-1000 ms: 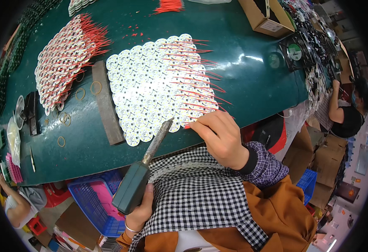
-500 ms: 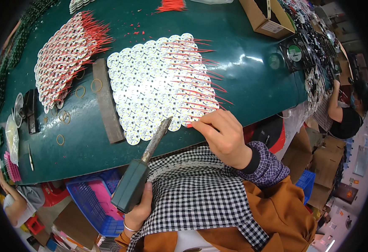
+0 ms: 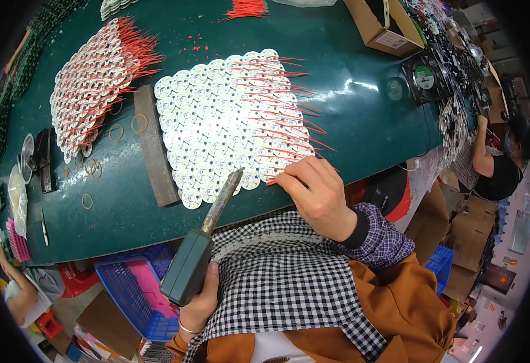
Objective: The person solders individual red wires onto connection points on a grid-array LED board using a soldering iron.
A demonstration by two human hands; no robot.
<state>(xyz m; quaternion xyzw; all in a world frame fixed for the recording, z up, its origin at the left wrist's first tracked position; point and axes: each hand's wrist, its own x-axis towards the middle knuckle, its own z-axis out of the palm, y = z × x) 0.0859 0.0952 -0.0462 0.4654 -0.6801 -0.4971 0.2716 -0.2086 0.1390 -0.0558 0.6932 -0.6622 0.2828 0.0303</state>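
My left hand (image 3: 202, 300) is wrapped round the dark green handle of a soldering iron (image 3: 187, 266). The iron's metal tip points up and away, over the near edge of a sheet of round white LED boards (image 3: 204, 121). My right hand (image 3: 319, 196) is closed in a pinch at the sheet's near right corner. A red wire (image 3: 271, 181) shows at its fingertips, partly hidden by them. More red wires (image 3: 277, 131) lie in rows across the sheet's right part, their ends sticking out past its edge.
A dark metal bar (image 3: 154, 145) lies along the sheet's left side. Beyond are stacked boards with red wires (image 3: 92, 85) and rubber bands (image 3: 116, 132). A solder reel (image 3: 424, 77) and a cardboard box (image 3: 386, 27) stand right. Other people sit at both sides.
My right hand has shifted very slightly to the left at the sheet's corner. The soldering iron has hardly moved, its tip drawn a touch left.
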